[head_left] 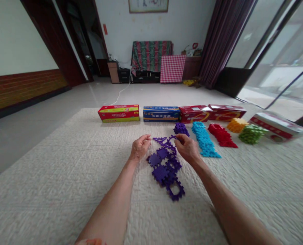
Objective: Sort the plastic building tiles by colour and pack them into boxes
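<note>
Purple plastic interlocking tiles (161, 174) with toothed edges lie in a loose heap on the quilted cover in front of me. Some are solid squares and others have open centres. My right hand (188, 148) pinches a purple interlocking tile (172, 138) with a curved opening at the far end of the heap. My left hand (140, 147) is at the heap's left, its fingers closed; whether anything is between them is hidden. Just right of those fingertips is a purple triangular tile (160, 140). A neat purple stack (181, 129) stands beyond my right hand.
Right of the purple tiles are light blue (204, 141), red (221, 134), orange (237, 125) and green piles (252, 133). Along the cover's far side stand a red-yellow box (119, 113), a blue box (161, 114), two dark red boxes (194, 113) and a white-red box (279, 126).
</note>
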A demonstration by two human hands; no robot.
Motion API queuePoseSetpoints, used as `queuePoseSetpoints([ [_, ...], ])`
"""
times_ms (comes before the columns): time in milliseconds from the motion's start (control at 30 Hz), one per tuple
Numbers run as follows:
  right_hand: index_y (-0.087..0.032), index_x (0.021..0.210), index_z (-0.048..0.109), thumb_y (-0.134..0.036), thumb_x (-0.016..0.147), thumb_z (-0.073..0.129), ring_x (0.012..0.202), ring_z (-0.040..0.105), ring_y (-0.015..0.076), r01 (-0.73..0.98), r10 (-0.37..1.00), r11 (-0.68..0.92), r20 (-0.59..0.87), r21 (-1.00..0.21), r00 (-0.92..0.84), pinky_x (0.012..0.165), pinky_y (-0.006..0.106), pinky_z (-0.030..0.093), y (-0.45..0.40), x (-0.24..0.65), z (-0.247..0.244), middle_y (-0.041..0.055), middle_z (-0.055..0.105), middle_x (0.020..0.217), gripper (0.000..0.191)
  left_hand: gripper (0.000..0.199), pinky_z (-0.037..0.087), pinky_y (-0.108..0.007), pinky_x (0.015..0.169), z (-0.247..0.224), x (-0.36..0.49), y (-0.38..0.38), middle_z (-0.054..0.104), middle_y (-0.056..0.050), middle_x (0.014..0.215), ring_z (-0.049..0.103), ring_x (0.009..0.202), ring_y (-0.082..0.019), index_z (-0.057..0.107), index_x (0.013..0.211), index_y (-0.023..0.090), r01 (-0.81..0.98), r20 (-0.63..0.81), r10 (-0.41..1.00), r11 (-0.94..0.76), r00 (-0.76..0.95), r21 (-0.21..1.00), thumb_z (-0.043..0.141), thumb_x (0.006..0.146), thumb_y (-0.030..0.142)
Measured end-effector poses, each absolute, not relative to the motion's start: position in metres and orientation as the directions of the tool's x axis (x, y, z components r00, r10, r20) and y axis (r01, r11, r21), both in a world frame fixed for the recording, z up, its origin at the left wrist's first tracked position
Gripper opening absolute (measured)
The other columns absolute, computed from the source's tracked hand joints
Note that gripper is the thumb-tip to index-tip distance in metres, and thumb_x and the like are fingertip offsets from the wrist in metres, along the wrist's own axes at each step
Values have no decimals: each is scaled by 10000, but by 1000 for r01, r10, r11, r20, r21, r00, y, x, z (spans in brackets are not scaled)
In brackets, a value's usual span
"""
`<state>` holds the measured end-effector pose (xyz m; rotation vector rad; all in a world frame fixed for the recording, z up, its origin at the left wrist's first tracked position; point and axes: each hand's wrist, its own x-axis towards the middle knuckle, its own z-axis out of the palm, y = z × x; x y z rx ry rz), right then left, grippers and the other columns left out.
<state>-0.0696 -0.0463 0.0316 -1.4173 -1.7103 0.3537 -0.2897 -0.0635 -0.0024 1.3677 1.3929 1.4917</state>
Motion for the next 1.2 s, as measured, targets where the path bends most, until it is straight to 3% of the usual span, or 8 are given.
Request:
queuePoseSetpoints([
  [233,-218,874,698,-294,788,500,661,652,204,753,883,300,470,-586,14,654,311,483,-69,-56,11,51,727,756,229,336,536,-288,717,-7,-290,-63,730,-75,961,670,750,-165,713,1039,164,323,318,928,-246,-194,914,602,734,248],
  [433,-183,972,659,-300,838,457,812,662,241,718,876,361,481,-595,-42,745,352,487,-81,-61,2,97,723,869,269,319,542,-313,857,-4,-284,-66,706,-83,1095,662,989,-198,725,1003,180,490,462,886,-388,-35,780,510,770,144],
  [667,-181,988,651,-336,838,439,800,657,252,689,892,321,451,-650,9,746,365,475,-84,-54,2,94,718,864,302,356,510,-336,974,-9,-283,-62,690,-77,1147,624,1123,-202,708,1012,190,536,471,882,-395,-7,746,494,751,79],
  [1033,-174,979,642,-349,854,437,771,622,229,679,900,316,436,-662,6,724,335,435,-90,-56,6,80,694,831,297,389,454,-338,1059,-9,-277,-63,672,-106,1188,600,1165,-194,675,1066,139,620,537,843,-441,37,649,458,761,36],
  [1200,-160,1005,629,-355,870,420,809,612,233,687,918,299,395,-662,-19,759,343,433,-89,-56,5,102,689,879,316,377,402,-375,1105,-4,-259,-44,626,-106,1254,548,1224,-224,638,1150,150,754,489,865,-396,115,524,523,794,105],
])
